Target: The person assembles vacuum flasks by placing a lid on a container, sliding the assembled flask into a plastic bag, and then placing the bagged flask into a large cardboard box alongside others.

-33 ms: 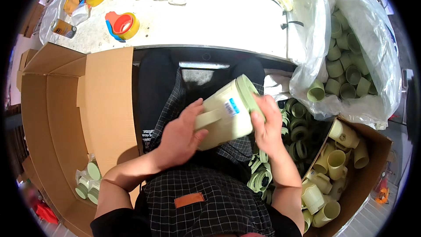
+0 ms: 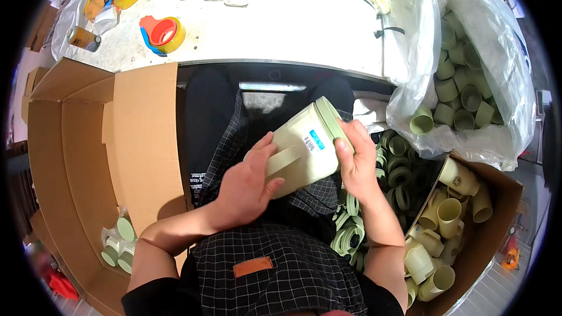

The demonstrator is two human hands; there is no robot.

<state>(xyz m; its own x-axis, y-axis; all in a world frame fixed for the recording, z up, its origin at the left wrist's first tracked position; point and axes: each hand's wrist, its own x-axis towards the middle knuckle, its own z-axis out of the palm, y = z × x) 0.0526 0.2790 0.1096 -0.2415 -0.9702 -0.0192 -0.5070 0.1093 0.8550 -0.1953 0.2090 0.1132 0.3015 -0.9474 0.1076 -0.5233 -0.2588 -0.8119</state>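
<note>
Above my lap I hold a pale green pitcher (image 2: 287, 167), tilted on its side, with a blue-and-white barcode sticker on its wall. My left hand (image 2: 249, 181) is closed around its handle side and lower body. At the upper right end sits a green lid (image 2: 329, 117), gripped by my right hand (image 2: 356, 158) with the thumb on the near side and the fingers partly hidden behind. Beside my right forearm lies a heap of green lids or rings (image 2: 401, 175).
An open cardboard box (image 2: 143, 146) with a few wrapped green-lidded containers (image 2: 126, 228) stands left. On the right are a carton of pitchers (image 2: 448, 216) and a plastic bag (image 2: 413, 88) of green cups. A white worktable (image 2: 263, 29) ahead carries a tape dispenser (image 2: 164, 34).
The pitcher has turned slightly in my hands, so its sticker sits a little further right. My left hand has shifted slightly right; both hands keep their hold.
</note>
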